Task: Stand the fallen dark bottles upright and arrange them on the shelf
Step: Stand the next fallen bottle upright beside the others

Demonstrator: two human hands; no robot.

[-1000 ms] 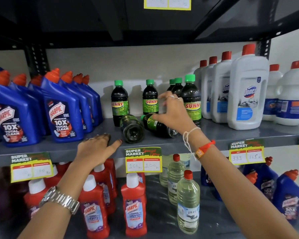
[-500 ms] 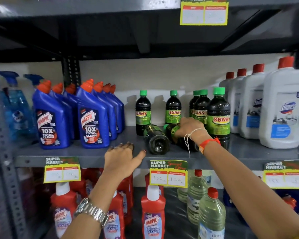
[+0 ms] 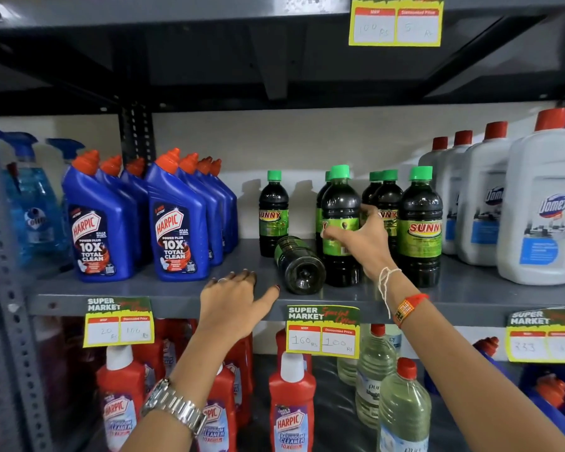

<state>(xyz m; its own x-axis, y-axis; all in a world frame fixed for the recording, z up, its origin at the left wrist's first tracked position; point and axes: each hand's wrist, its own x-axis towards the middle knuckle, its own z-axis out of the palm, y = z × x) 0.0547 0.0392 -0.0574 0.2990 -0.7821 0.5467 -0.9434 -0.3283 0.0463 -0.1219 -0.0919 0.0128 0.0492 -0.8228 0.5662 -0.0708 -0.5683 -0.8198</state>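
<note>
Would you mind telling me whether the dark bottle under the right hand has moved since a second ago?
Yes. It lay on the shelf beside the fallen bottle; now the bottle stands upright there in the right hand.

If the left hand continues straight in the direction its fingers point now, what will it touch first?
Probably nothing soon: the left hand rests flat on the shelf edge, fingers pointing into the bare gap between the blue Harpic bottles and the fallen dark bottle. Depth beyond is unclear.

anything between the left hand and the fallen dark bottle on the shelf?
No. In the head view, only bare grey metal shelf separates the left hand, resting palm-down at the front edge, from the fallen dark green-labelled plastic bottle.
</note>
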